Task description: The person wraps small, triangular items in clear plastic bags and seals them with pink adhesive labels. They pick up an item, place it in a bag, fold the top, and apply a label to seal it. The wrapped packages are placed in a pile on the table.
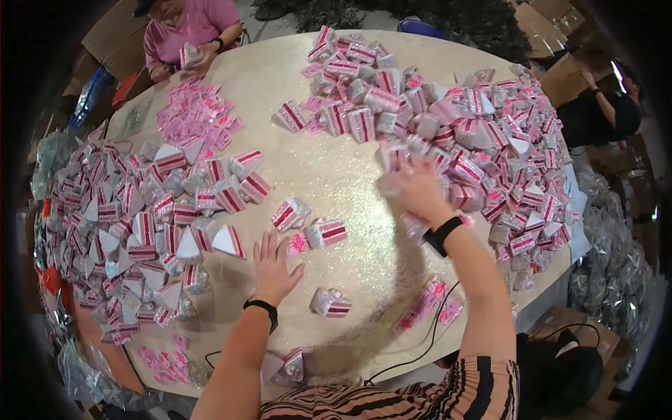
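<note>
My left hand [275, 269] rests on the table with its fingers spread, holding nothing. Just beyond its fingertips lie a cake-slice ornament [290, 213] and another slice [327, 234], both white and glittery with red-pink stripes. A small pink tag [297, 243] sits between them. One more slice [331, 302] lies to the right of my left wrist. My right hand [421, 187] reaches to the left edge of the large right-hand heap of slices [483, 164]. Motion smears its fingers; a blurred slice [394, 157] is against them, and whether they grip it is unclear.
A second big heap of slices [129, 224] covers the table's left side. Pink tags [196, 115] are piled at the far left. A black cable [430, 339] crosses the near edge beside pink packets [422, 304]. Across the table, a person in pink [192, 28] holds a slice.
</note>
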### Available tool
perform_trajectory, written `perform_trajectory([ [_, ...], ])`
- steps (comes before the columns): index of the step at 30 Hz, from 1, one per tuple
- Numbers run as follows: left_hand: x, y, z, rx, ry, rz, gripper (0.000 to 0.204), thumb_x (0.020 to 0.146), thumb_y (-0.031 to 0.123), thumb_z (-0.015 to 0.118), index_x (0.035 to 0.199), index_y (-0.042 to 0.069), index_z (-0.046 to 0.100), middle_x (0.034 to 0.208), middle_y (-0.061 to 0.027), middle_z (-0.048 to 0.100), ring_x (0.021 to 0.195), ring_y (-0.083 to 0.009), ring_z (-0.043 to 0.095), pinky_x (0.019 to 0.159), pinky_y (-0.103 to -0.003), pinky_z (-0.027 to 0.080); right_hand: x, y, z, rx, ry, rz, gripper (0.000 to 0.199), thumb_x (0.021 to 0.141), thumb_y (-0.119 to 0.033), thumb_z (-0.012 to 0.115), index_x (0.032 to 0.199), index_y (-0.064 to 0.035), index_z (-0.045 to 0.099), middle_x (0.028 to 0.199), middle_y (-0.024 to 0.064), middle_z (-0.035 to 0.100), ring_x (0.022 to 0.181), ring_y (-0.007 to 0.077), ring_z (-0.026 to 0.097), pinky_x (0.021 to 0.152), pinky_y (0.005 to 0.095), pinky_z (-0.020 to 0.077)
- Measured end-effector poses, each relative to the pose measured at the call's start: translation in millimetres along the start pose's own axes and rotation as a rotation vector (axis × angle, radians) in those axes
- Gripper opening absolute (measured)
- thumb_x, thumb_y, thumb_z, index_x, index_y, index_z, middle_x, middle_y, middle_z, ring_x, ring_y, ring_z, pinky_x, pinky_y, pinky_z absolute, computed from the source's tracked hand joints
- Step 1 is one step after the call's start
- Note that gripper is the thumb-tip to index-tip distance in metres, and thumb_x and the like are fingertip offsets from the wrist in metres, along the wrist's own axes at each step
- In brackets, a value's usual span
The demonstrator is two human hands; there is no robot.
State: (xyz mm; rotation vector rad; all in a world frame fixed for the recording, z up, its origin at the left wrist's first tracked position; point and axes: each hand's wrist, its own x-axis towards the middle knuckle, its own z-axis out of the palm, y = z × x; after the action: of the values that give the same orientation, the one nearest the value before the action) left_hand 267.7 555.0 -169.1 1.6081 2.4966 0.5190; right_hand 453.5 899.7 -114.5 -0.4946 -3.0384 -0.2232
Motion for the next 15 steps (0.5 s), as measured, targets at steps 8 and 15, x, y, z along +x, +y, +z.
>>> perform_trajectory([
  [8,-4,-3,-1,-0.067,0.009,-0.033,0.079,0.071,0.034,0.069,0.133,0.001,0.033,0.141,-0.0216,0.027,0.135,-0.0372,0.02,0.11,-0.054,0.013,63,-65,-71,0.353,0.07,0.19,0.081,0.058,-0.043,0.08,0.129,-0.0175,0.05,0.139,0.0227,0.035,0.126,0.0428,0.035,0.097,0.0482,0.0362],
  [15,-1,-4,5,-0.012,-0.006,-0.04,0.087,0.072,0.042,0.066,0.135,-0.004,0.028,0.14,-0.0239,0.028,0.135,-0.0358,0.021,0.111,-0.051,0.013,76,-174,-32,0.407,-0.214,-0.333,0.064,0.066,-0.028,0.073,0.125,-0.0254,0.049,0.144,0.0171,0.029,0.111,0.0402,0.049,0.073,0.0462,0.0537],
])
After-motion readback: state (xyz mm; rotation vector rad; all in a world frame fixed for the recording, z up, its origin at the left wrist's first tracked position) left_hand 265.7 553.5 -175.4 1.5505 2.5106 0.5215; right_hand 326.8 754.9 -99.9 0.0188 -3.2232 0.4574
